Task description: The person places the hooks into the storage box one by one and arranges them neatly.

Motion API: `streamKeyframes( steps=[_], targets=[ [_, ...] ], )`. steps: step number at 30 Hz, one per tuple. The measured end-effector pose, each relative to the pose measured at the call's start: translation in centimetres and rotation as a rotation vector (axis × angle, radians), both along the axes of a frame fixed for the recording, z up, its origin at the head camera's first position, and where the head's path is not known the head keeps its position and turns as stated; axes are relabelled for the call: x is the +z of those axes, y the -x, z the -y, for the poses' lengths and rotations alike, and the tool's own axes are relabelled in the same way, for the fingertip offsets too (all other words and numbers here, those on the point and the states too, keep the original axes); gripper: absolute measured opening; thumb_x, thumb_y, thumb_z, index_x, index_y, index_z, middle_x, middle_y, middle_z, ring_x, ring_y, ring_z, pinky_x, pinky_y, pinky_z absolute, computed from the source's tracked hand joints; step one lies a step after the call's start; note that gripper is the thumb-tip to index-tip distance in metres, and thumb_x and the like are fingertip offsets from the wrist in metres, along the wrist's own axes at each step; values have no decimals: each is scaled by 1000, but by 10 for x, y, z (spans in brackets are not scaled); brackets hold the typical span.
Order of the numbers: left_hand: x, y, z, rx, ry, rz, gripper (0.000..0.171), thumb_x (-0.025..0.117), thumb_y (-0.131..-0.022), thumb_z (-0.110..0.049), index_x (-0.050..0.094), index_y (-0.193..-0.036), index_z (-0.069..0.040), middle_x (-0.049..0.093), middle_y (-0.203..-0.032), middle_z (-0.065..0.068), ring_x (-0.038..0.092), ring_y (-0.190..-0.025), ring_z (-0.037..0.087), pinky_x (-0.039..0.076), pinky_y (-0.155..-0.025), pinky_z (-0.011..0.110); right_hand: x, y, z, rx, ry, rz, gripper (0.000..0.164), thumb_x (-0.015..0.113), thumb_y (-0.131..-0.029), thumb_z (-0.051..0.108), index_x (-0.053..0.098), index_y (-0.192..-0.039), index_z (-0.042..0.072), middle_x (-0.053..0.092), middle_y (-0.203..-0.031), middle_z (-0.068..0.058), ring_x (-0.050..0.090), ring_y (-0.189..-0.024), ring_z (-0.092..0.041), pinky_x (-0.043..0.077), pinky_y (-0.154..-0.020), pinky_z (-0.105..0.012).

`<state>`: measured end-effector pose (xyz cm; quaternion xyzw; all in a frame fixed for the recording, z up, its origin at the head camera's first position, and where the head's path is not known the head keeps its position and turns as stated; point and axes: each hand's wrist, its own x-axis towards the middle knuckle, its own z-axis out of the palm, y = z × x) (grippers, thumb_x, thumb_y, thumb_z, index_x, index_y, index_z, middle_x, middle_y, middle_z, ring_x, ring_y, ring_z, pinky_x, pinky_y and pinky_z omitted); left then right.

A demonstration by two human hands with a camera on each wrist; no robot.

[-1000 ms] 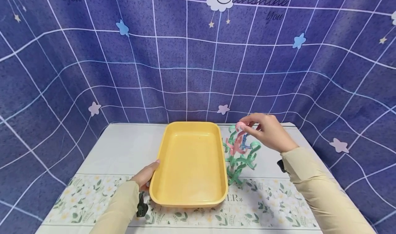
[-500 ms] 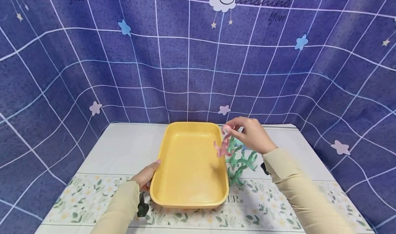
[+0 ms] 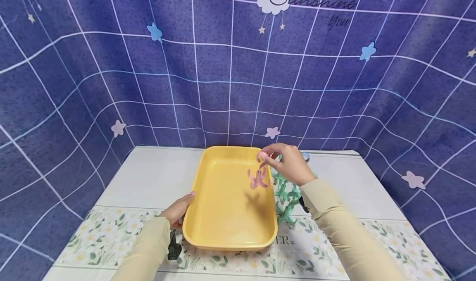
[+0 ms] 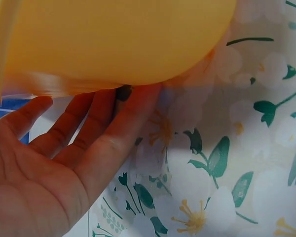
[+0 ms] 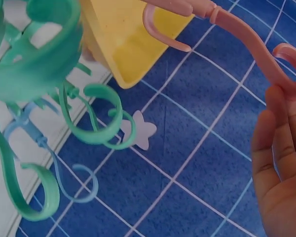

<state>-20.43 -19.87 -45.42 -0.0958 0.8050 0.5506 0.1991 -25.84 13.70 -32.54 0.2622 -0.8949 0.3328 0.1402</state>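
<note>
My right hand (image 3: 291, 163) pinches the top curl of a pink claw hook (image 3: 258, 179) between thumb and fingers. The hook hangs upright, curved claws downward, over the right part of a yellow rectangular tray (image 3: 230, 244); its shadow falls on the tray floor. At the tray's left side, my left hand (image 3: 177, 210) holds the rim, thumb at the top edge. The left wrist view shows its fingers (image 4: 106, 148) reaching under the rim against the outer wall. Several green claw hooks (image 3: 284, 213) and a blue one (image 5: 32, 131) stand right of the tray, partly hidden by my right arm.
The white table (image 3: 163, 169) has a flowered band (image 3: 111, 231) across its front. A blue gridded curtain (image 3: 208, 86) with stars and clouds hangs behind and at both sides. The green hooks stand close beside the tray's right wall.
My right hand has carried the pink hook from above the green hooks leftward, over the tray. The left hand stays at the tray's left rim. The view has shifted slightly.
</note>
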Motion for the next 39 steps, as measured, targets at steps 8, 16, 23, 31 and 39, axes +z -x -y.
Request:
streamKeyframes(
  steps=[8, 16, 23, 31, 39],
  targets=[
    [1, -1, 0, 6, -11, 4, 66, 29, -110, -51, 36, -151, 0, 62, -113, 21, 66, -93, 28, 58, -74, 46, -10, 6, 16, -1, 1, -4, 13, 73, -97, 23, 79, -103, 13, 75, -95, 1, 67, -81, -15, 49, -67, -31],
    [0, -1, 3, 12, -29, 6, 64, 29, -110, -51, 37, -149, 0, 63, -108, 19, 65, -88, 25, 58, -70, 42, -15, 11, 37, 22, -2, -9, 12, 73, -97, 21, 79, -101, 11, 73, -92, -1, 68, -82, -17, 51, -70, -32],
    [-1, -2, 2, 22, -35, 8, 63, 29, -110, -49, 39, -148, 0, 63, -106, 19, 64, -86, 25, 58, -69, 42, -23, 15, 50, 7, -2, 15, 11, 72, -98, 24, 80, -97, 15, 75, -95, 2, 68, -80, -16, 51, -69, -31],
    [-1, -2, -1, 38, -42, 4, 63, 30, -110, -49, 39, -148, 0, 63, -110, 20, 66, -90, 28, 58, -70, 44, -34, 21, 62, 35, 12, 54, 9, 73, -97, 22, 80, -96, 15, 75, -96, 4, 67, -80, -15, 54, -75, -31],
    [1, -4, -1, 44, -35, -4, 64, 30, -110, -49, 37, -152, -1, 62, -112, 21, 66, -92, 29, 58, -72, 45, -35, 27, 77, 60, 11, 77, 9, 74, -96, 20, 80, -97, 14, 76, -94, 3, 69, -81, -18, 55, -77, -34]
  ],
)
